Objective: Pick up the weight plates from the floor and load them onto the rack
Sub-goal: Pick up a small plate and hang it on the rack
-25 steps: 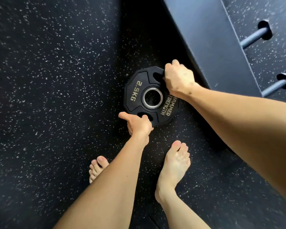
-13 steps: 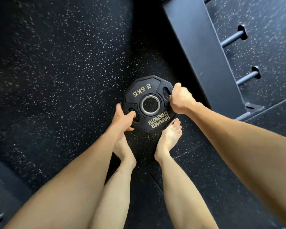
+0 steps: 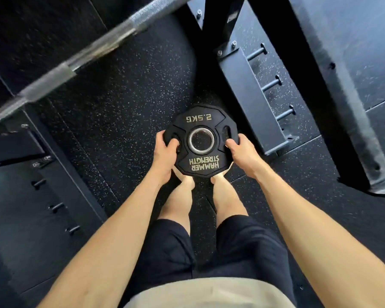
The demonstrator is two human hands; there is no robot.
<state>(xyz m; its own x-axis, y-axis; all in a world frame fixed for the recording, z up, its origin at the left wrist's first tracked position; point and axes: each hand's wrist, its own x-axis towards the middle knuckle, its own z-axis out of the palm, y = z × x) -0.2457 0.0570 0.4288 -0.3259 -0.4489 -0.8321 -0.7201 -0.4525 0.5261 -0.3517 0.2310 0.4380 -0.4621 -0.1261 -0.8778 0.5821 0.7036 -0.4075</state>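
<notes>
Carry step in hand. Black rubber 2.5 kg weight plate with steel centre ring (image 3: 201, 141) held flat, clear of the speckled black floor (image 3: 111, 121) — left hand (image 3: 165, 152) and right hand (image 3: 242, 152) clasping its edges. Next, in my judgement: align ring with a dark steel rack peg (image 3: 285, 113).

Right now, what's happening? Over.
Left hand and right hand both grip the weight plate. Plate up off floor. Barbell overhead-left, not blocking.
</notes>
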